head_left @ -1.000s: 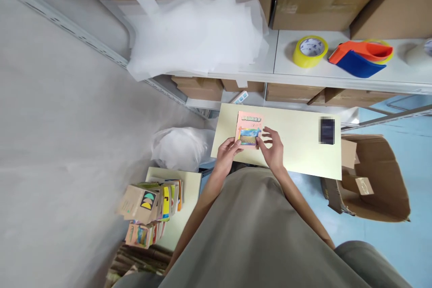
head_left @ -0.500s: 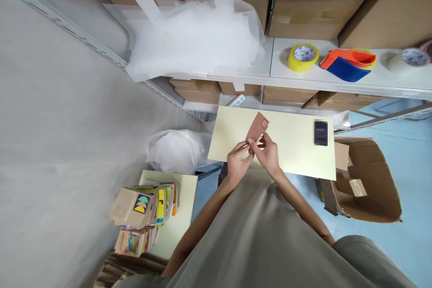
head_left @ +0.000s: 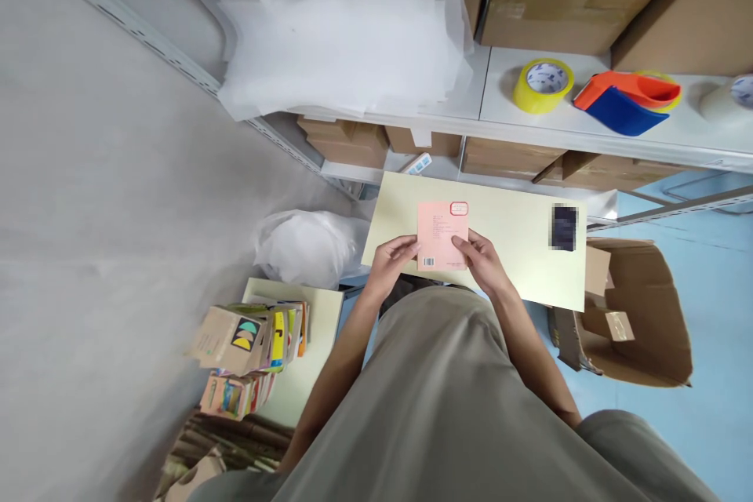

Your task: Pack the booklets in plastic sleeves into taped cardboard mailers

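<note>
Between my two hands is a small pink book [head_left: 438, 239], its printed back cover facing up. A red-framed stamp sits at its top right corner and a barcode at its lower left. My left hand [head_left: 393, 263] pinches the left edge, thumb and fingers closed on it. On the opposite edge my right hand [head_left: 481, 260] grips the book, with its thumb lying on the cover. The book is held over the near side of a pale yellow table [head_left: 511, 271].
A dark, blurred-out flat object [head_left: 565, 227] lies at the table's right. An open cardboard box [head_left: 659, 314] stands beyond. Left are stacked books [head_left: 235, 341] on a side table [head_left: 294, 400]. The shelf [head_left: 482, 106] ahead holds plastic bags [head_left: 347, 39], yellow tape [head_left: 541, 86] and a tape dispenser [head_left: 627, 102].
The book has turned from a tilted, edge-on pose to lie flat towards me, its cover squarely in view. My hands have moved apart to its two sides.
</note>
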`<state>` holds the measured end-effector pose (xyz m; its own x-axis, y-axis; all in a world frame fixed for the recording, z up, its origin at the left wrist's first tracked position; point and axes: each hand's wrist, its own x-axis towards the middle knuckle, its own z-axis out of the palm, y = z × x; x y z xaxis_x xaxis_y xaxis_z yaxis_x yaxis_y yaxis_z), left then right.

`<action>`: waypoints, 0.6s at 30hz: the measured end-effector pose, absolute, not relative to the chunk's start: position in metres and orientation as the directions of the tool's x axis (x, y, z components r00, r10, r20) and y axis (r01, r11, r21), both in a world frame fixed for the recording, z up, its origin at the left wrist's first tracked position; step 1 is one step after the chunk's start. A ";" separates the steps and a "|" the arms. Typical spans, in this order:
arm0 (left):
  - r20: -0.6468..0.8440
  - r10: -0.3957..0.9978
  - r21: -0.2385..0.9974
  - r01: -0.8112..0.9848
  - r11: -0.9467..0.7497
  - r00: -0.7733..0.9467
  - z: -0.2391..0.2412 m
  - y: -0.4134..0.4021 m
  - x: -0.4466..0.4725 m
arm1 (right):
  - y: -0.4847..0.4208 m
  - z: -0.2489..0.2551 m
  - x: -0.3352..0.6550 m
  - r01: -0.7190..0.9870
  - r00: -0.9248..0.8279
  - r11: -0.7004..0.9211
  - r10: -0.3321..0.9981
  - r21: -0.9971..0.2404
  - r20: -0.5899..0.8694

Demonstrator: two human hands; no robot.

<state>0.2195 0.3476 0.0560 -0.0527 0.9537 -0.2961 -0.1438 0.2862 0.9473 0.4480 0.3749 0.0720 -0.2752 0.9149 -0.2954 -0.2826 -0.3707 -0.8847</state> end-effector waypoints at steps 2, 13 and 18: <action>-0.327 0.943 0.933 -0.179 0.311 -0.063 0.060 0.347 0.223 | 0.375 0.072 0.449 -0.267 -0.256 -0.347 0.925 -0.899 -0.281; -0.313 0.921 0.948 -0.132 0.289 -0.231 0.067 0.343 0.237 | 0.372 0.048 0.446 -0.131 -0.065 -0.215 0.976 -0.968 -0.208; -0.178 0.932 0.983 -0.012 0.184 -0.316 0.072 0.346 0.248 | 0.364 0.050 0.444 -0.078 0.054 -0.180 0.981 -0.981 -0.185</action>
